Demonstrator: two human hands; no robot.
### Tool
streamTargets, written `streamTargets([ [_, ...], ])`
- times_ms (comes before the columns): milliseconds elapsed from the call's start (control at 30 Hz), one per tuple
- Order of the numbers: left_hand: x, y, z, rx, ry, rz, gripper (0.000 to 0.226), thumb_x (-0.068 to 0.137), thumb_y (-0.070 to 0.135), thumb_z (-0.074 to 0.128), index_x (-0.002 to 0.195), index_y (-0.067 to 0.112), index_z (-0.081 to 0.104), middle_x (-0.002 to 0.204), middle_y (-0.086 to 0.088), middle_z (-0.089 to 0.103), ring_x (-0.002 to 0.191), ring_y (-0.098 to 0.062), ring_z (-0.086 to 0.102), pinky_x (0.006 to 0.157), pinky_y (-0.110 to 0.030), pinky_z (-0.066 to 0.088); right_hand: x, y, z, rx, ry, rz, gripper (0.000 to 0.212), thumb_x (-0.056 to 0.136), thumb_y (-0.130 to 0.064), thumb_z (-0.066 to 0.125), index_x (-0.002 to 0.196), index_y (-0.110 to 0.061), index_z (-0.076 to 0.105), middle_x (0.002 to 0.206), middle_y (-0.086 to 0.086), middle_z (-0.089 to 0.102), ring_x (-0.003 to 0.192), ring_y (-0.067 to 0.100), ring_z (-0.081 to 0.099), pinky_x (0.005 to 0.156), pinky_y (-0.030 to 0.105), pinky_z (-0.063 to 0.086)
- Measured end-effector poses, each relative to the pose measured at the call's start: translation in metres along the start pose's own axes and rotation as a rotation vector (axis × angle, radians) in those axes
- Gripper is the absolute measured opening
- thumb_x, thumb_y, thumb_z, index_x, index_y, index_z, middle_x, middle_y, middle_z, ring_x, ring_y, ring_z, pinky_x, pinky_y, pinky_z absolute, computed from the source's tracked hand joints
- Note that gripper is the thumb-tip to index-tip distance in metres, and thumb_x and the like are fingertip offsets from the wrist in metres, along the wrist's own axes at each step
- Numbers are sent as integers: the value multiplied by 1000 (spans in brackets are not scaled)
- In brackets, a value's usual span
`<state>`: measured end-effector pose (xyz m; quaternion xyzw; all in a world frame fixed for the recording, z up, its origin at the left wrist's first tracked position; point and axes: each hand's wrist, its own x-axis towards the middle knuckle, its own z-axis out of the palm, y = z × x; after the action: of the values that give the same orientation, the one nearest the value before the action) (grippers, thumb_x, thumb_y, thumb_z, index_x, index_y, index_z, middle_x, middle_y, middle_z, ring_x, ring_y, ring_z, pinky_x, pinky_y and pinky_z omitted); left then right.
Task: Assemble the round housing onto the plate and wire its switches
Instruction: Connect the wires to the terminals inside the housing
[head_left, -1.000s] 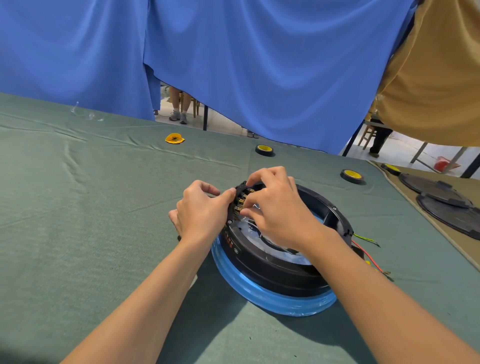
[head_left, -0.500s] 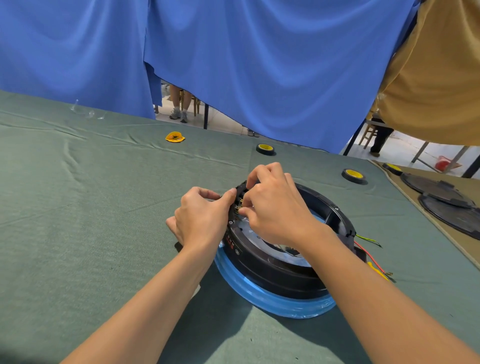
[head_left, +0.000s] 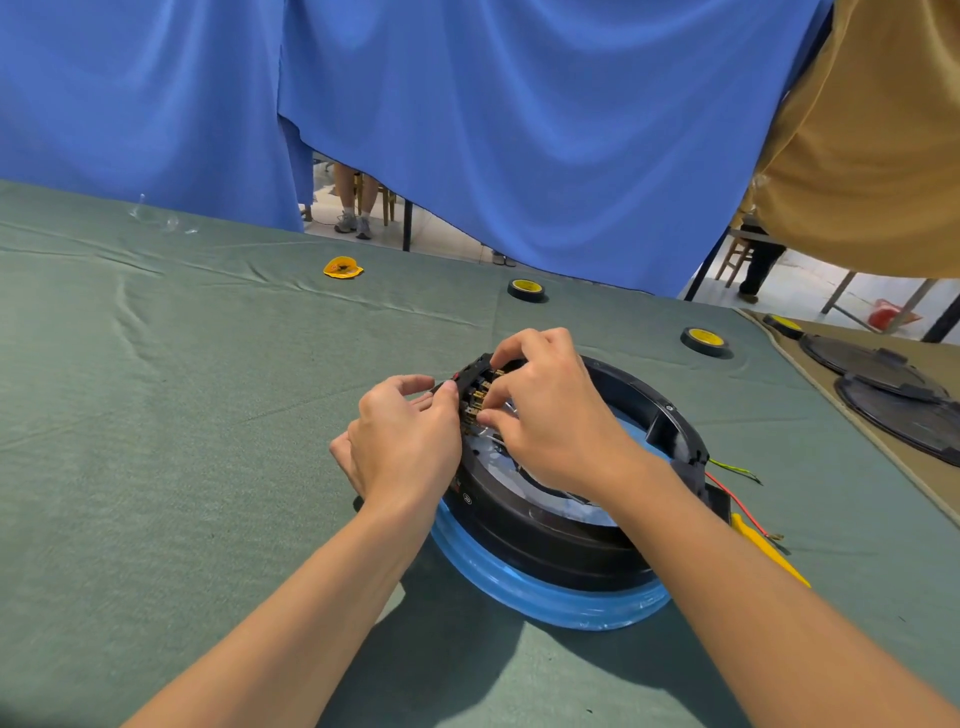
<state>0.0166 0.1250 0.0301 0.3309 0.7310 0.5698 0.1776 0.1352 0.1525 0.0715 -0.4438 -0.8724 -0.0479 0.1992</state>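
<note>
A black round housing (head_left: 524, 525) sits on a plate wrapped in blue film (head_left: 535, 592) in the middle of the green cloth. At its far left rim stands a switch block (head_left: 475, 387) with brass terminals. My left hand (head_left: 402, 441) grips the outer side of that block, thumb against its edge. My right hand (head_left: 550, 415) reaches over the housing and pinches at the terminals; what its fingertips hold is hidden. A green wire (head_left: 732, 470) and a red wire (head_left: 737, 506) trail out on the housing's right side.
A yellow tool (head_left: 769, 551) lies right of the housing. Two tape rolls (head_left: 525, 289) (head_left: 704, 340) and a yellow scrap (head_left: 343, 268) lie farther back. Dark round covers (head_left: 893, 400) lie on a brown cloth at the right. Blue curtains hang behind the table.
Both hands stay at the switch block; my right hand's fingers have shifted slightly along the terminals. The housing has not moved.
</note>
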Motion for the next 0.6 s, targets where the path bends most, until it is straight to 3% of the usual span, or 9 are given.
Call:
streamTargets([
  [133,-2,2,-1,3,1,-7,20,89,43,67,104,29,68,86,25,60,109,-20,61,101,-34,25,0,-4,1,-44,27,5,17,89,-30,68,95,-15,76,118,-4,49,116,16,31,98,33,34],
  [433,-6,4,0,-26,15,-19,21,88,42,66,103,27,70,85,23,59,110,-24,61,105,-37,29,1,-14,4,-95,57,8,16,89,-22,65,92,-9,73,113,-1,47,112,19,33,90,31,34],
  [600,-4,2,0,-50,9,8,12,89,41,66,96,33,61,75,20,64,90,-13,50,98,-33,25,4,-10,2,-28,-19,9,19,93,-26,62,98,-11,73,116,-1,47,115,20,33,94,32,35],
])
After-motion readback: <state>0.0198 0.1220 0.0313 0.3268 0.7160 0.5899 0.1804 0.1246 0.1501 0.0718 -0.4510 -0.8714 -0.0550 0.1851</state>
